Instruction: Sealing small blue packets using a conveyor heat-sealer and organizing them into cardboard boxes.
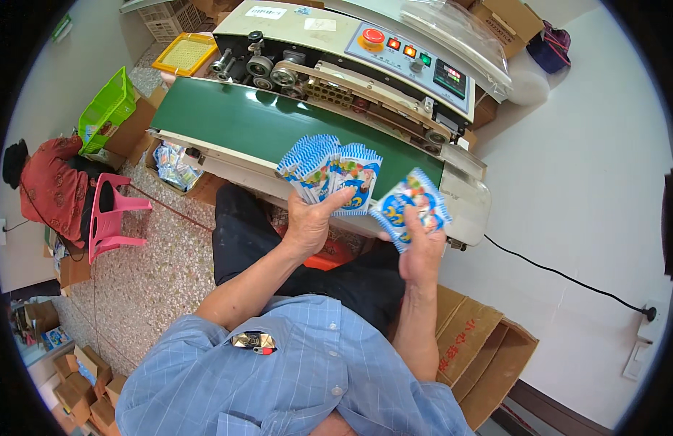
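The left forearm slants from the near left toward the middle, and the left hand [308,225] is raised at the near edge of the sealing machine [314,25], its thumb pointing right. The right forearm runs almost straight away from the body, with the right hand [422,256] upright, farther right and well apart from the left.

The left fingers are closed on a fanned bunch of blue-and-white packets [307,161]; the thumb presses across the front of the rightmost one, and the bunch spreads beyond the fingers to the far side and left, in front of the green belt [234,116]. The right fingers pinch a single packet [425,198], one digit lying over its front; most of the packet extends past the fingertips, toward the far side.
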Demonstrator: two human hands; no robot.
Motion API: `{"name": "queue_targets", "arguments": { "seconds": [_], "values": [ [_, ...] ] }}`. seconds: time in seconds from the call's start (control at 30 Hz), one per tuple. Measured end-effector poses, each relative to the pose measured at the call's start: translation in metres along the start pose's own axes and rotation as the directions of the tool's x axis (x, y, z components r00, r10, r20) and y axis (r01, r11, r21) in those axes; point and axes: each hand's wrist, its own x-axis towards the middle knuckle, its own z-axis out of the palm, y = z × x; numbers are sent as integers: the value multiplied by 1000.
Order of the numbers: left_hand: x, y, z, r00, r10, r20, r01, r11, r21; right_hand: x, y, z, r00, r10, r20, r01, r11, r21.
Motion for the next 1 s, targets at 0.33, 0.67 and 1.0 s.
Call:
{"name": "queue_targets", "arguments": {
  "seconds": [0.33, 0.67, 1.0],
  "values": [
    [7, 9, 5, 999, -44, 3, 44, 999, 9, 77, -32, -66, 958, 28, -286, -95, 970, -224],
    [13, 9, 3, 996, -81, -23, 82, 996, 26, 115, -27, -38, 979, 114, -171, -152, 963, -224],
    [19, 12, 4, 991, -133, 8, 133, 991, 24, 108, -32, -46, 973, 191, -131, -210, 966, -151]
  ]
}}
